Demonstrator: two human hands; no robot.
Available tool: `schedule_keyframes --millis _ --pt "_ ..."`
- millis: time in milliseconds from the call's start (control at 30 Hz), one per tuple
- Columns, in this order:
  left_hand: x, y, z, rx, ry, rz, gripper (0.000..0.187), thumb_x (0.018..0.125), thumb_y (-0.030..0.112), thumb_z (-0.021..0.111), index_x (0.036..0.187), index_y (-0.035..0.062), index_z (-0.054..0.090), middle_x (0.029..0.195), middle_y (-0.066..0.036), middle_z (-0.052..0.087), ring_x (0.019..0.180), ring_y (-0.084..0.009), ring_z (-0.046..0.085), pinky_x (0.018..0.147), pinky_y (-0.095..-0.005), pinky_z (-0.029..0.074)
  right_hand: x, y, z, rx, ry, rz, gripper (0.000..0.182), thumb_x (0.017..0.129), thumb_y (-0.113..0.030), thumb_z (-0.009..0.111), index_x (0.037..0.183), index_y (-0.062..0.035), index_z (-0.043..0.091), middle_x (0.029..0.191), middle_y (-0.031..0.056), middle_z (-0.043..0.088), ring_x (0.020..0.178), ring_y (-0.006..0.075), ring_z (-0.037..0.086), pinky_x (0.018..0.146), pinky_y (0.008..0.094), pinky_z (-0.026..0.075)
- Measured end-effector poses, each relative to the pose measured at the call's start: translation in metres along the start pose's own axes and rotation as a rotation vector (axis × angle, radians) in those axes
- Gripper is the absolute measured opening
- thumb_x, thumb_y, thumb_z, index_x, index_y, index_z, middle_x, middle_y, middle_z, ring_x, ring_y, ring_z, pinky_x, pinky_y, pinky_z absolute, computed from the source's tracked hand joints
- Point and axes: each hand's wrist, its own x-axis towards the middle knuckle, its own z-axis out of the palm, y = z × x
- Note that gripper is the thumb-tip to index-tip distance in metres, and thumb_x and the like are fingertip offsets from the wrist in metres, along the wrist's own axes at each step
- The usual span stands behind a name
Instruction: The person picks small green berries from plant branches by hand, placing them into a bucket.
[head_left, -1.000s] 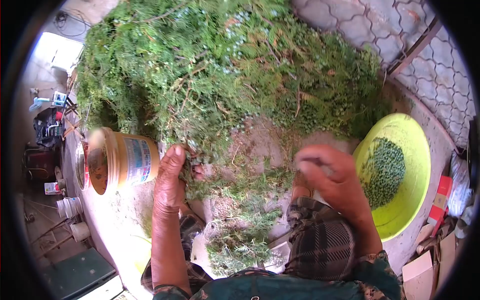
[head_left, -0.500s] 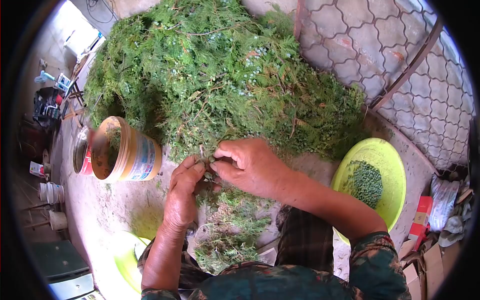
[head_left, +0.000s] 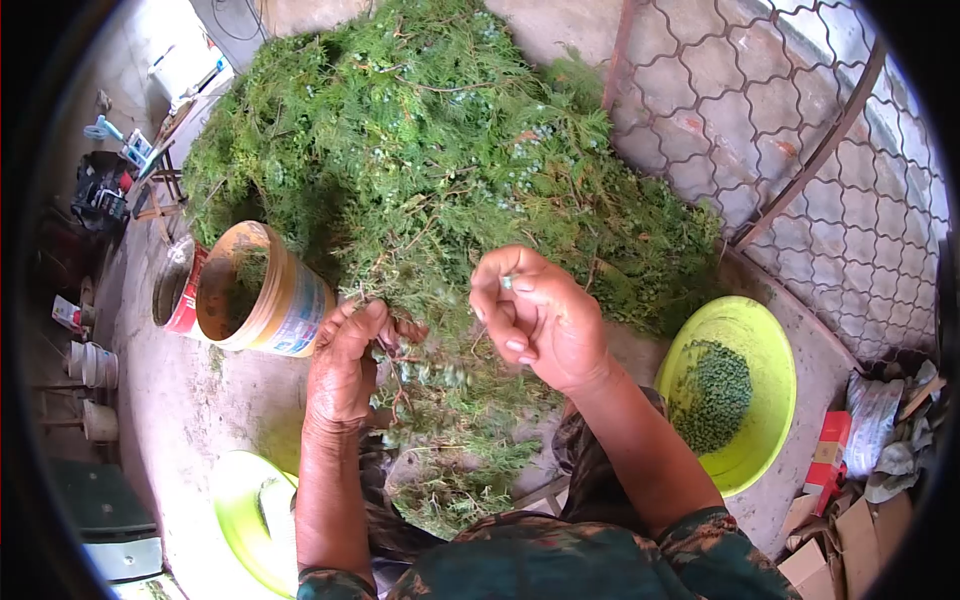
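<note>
My left hand (head_left: 345,350) pinches a green sprig (head_left: 430,376) whose pale berries hang below the fingers. To its right, my right hand (head_left: 545,315) is turned palm up with curled fingers, and a small pale green berry (head_left: 507,282) sits between thumb and forefinger. Beyond both hands rises a large heap of evergreen branches (head_left: 430,150) dotted with bluish berries. A smaller pile of sprigs (head_left: 460,480) lies below, between my legs. On the right, a yellow-green basin (head_left: 770,400) holds many green berries (head_left: 715,395).
An orange-rimmed bucket (head_left: 300,310) and a red bucket (head_left: 180,300) stand at the left. Another yellow-green basin (head_left: 235,510) is at lower left. Wire mesh (head_left: 750,110) spans the upper right. A red box (head_left: 828,455) and cardboard (head_left: 870,535) lie at lower right.
My right hand has moved right, away from my left hand, and turned palm up with a berry. My left hand has shifted slightly left, and its berried sprig is now in plain view.
</note>
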Motion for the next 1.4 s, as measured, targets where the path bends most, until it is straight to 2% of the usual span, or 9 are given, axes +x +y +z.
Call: schedule_keyframes --millis 133,233,467,567,667,833,967,1133,1400 --pt "-0.005 -0.002 -0.003 -0.183 0.0 -0.049 0.018 0.08 0.014 0.056 0.066 0.0037 0.051 0.059 -0.007 0.052 0.062 -0.0232 0.058 0.072 -0.0488 0.051 0.001 0.009 -0.002 -0.098 0.274 0.06 0.028 0.09 -0.03 0.045 0.1 -0.0049 0.052 0.08 0.0055 0.052 0.046 0.0052 0.036 0.036 0.0181 0.027" --pt "-0.01 0.001 -0.011 -0.119 -0.152 -0.124 0.019 0.075 0.018 0.056 0.067 0.0022 0.049 0.056 -0.008 0.05 0.057 -0.0239 0.057 0.068 -0.0466 0.052 0.006 0.018 -0.006 -0.113 0.217 0.179 0.034 0.091 -0.038 0.05 0.097 -0.0049 0.055 0.076 0.0016 0.053 0.046 0.0036 0.036 0.035 0.0174 0.026" --pt "-0.008 0.003 -0.003 -0.056 -0.035 -0.177 0.017 0.076 0.016 0.054 0.071 -0.0005 0.051 0.059 -0.01 0.053 0.054 -0.0241 0.058 0.063 -0.0391 0.051 0.004 0.029 0.005 0.015 0.027 0.364 0.032 0.089 -0.038 0.055 0.093 -0.0059 0.053 0.074 0.0032 0.049 0.045 0.0013 0.036 0.034 0.016 0.024" --pt "-0.005 0.006 0.004 -0.044 -0.046 -0.151 0.021 0.079 0.015 0.056 0.091 -0.0019 0.058 0.064 -0.01 0.058 0.056 -0.0218 0.058 0.06 -0.0343 0.05 0.006 0.033 0.001 0.022 0.058 0.365 0.023 0.089 -0.028 0.058 0.093 -0.0065 0.051 0.071 0.002 0.049 0.044 0.0011 0.036 0.033 0.0162 0.024" --pt "-0.004 -0.002 -0.001 0.048 -0.069 -0.039 0.018 0.08 0.012 0.062 0.093 -0.0007 0.059 0.065 -0.006 0.058 0.057 -0.0177 0.059 0.058 -0.0303 0.051 0.008 0.038 -0.004 -0.009 0.116 0.334 0.016 0.089 -0.022 0.058 0.094 -0.0081 0.052 0.07 -0.0012 0.047 0.044 0.0016 0.035 0.035 0.0173 0.025" --pt "-0.003 -0.008 -0.002 0.043 0.005 -0.001 0.015 0.082 0.016 0.068 0.085 0.0027 0.062 0.059 0.002 0.051 0.047 -0.0072 0.043 0.057 -0.0262 0.051 0.009 0.038 -0.006 0.037 0.165 0.306 0.011 0.089 -0.018 0.058 0.093 -0.0093 0.053 0.07 -0.0059 0.043 0.048 0.0023 0.037 0.038 0.019 0.027" --pt "-0.001 -0.004 0.004 0.132 -0.019 -0.046 0.011 0.083 0.015 0.066 0.084 0.0041 0.062 0.057 0.003 0.05 0.046 -0.0065 0.042 0.054 -0.025 0.049 0.01 0.037 -0.008 0.132 0.199 0.287 0.008 0.088 -0.013 0.058 0.092 -0.0083 0.053 0.071 -0.0041 0.045 0.053 0.0043 0.041 0.041 0.0209 0.03" --pt "-0.001 -0.012 0.006 0.082 0.234 0.025 0.02 0.081 0.012 0.069 0.067 0.0119 0.054 0.055 0.004 0.048 0.044 -0.0054 0.038 0.048 -0.0234 0.044 0.013 0.047 -0.008 0.144 0.248 0.22 0.012 0.085 -0.011 0.061 0.088 -0.0028 0.052 0.07 0.0002 0.049 0.056 0.0071 0.047 0.044 0.0244 0.04" --pt "-0.002 -0.003 0.017 0.13 0.357 0.013 0.026 0.079 0.011 0.07 0.062 0.013 0.051 0.057 0.004 0.051 0.042 -0.0052 0.039 0.044 -0.0205 0.039 0.007 0.038 -0.006 0.072 0.234 0.308 0.021 0.083 -0.006 0.06 0.101 0.0026 0.052 0.07 0.0016 0.05 0.057 0.0099 0.048 0.043 0.0265 0.042"
